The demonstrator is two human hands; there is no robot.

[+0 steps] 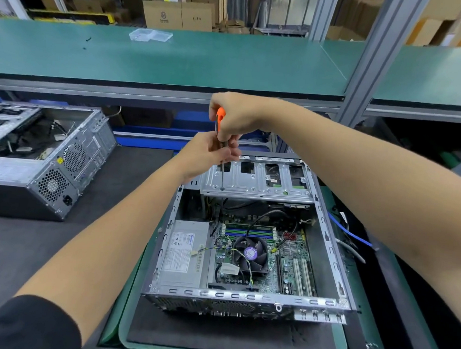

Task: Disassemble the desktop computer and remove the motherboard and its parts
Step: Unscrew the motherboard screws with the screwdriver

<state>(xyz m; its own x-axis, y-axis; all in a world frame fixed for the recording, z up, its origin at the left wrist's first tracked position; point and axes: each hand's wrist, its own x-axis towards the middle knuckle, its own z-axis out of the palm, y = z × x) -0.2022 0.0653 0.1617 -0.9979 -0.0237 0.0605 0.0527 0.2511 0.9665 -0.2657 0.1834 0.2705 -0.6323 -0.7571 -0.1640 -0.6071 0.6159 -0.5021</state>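
An open desktop case (321, 303) lies on a dark mat. Inside it are the green motherboard (291, 268), a black CPU fan (250, 252), a grey power supply (182, 252) and a silver drive cage (258, 181) at the far end. My right hand (236, 116) grips the orange handle of a screwdriver (220, 119) held upright. My left hand (212, 152) pinches its metal shaft just below the handle. The tip rests on a screw hole at the cage's left front.
A second opened computer case (51, 165) lies on its side at the left. A green shelf (176, 59) runs across above, with a clear plastic tray (150, 35) on it. A blue cable (349, 231) trails right of the case. Cardboard boxes (176, 14) stand behind.
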